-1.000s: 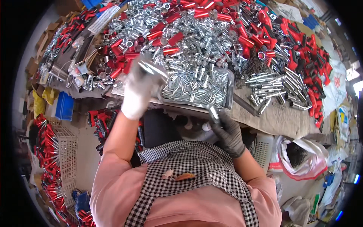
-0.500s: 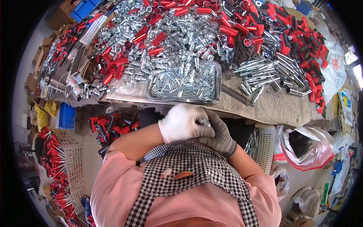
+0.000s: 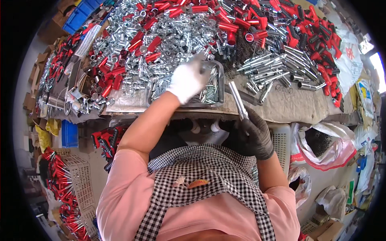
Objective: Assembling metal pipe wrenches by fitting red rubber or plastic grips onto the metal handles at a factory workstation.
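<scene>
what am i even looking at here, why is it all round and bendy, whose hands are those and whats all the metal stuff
This is one view from a wide fisheye camera worn on a person's head, looking down, so straight edges curve near the rim. The pink sleeves and checked apron at the bottom are the wearer's own.

The left hand, in a white glove, reaches into a shallow metal tray of small silvery parts on the workbench. I cannot tell whether it grips anything.

The right hand, in a dark glove, holds a slim silvery metal tube upright near the bench edge.

The bench is heaped with silvery tubes and red sleeves. A white basket stands on the floor at left, and plastic bags at right.
</scene>
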Available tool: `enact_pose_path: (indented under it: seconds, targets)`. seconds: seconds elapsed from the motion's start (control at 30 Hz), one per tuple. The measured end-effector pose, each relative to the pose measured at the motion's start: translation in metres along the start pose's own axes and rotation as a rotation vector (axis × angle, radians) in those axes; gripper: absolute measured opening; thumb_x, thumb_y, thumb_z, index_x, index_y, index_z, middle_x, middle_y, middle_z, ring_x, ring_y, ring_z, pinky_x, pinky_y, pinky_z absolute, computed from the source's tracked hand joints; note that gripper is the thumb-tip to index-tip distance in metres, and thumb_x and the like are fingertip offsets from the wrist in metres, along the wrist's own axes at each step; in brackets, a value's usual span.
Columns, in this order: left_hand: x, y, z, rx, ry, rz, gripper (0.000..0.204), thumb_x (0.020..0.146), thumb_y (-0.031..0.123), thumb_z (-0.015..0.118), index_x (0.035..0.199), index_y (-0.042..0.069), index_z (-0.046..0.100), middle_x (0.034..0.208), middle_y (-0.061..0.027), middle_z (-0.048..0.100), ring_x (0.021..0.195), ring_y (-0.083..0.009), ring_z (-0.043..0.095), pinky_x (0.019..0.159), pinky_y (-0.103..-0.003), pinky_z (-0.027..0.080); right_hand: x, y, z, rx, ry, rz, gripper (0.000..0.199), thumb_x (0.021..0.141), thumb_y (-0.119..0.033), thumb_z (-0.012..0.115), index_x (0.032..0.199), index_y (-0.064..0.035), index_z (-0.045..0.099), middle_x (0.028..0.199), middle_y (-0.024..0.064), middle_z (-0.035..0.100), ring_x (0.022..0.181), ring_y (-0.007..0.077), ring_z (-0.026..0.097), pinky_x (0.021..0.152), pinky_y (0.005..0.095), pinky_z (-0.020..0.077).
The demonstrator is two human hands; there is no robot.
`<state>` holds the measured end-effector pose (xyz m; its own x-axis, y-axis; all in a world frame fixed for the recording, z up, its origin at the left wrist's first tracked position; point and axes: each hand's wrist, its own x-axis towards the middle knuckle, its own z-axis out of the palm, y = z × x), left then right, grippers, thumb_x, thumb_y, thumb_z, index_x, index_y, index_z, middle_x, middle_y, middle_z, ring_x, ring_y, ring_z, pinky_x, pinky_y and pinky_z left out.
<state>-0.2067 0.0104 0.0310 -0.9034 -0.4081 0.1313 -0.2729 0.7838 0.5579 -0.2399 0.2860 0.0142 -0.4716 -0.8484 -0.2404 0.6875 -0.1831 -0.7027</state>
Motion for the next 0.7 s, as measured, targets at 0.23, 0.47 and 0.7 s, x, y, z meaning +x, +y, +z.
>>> enact_pose_path:
  seconds: [0.23, 0.47, 0.7]
  targets:
    - [-0.076, -0.024, -0.014, -1.337, -0.191, -0.096, 0.031, 0.092, 0.011, 0.066, 0.115, -0.004, 0.053, 0.110, -0.0174, 0.063, 0.097, -0.0245, 0.066, 0.082, -0.032, 0.057, 0.012, 0.022, -0.019, -0.752, 0.062, -0.333, 0.039, 0.081, -0.005, 0.066, 0.120, 0.0025, 0.062, 0.099, 0.0109, 0.071, 0.092, 0.0144, 0.067, 0.084, 0.0297, 0.0531]
    - [-0.125, -0.033, -0.041, -1.186, -0.171, -0.045, 0.042, 0.080, 0.025, 0.080, 0.109, -0.001, 0.062, 0.097, -0.0098, 0.068, 0.084, -0.0156, 0.062, 0.075, -0.028, 0.051, 0.028, 0.027, 0.004, -0.849, -0.160, -0.460, 0.037, 0.069, 0.000, 0.064, 0.106, 0.0009, 0.066, 0.093, 0.0127, 0.072, 0.081, 0.0175, 0.070, 0.074, 0.0294, 0.0559]
    - [-0.152, -0.026, -0.035, -0.583, -0.223, 0.241, 0.028, 0.071, 0.008, 0.080, 0.097, 0.004, 0.071, 0.079, -0.0121, 0.066, 0.071, -0.0247, 0.065, 0.063, -0.033, 0.051, 0.046, 0.051, 0.044, -1.094, -0.333, -0.537, 0.064, 0.069, -0.010, 0.085, 0.126, -0.0026, 0.056, 0.101, 0.0085, 0.070, 0.089, 0.0174, 0.068, 0.078, 0.0299, 0.0537]
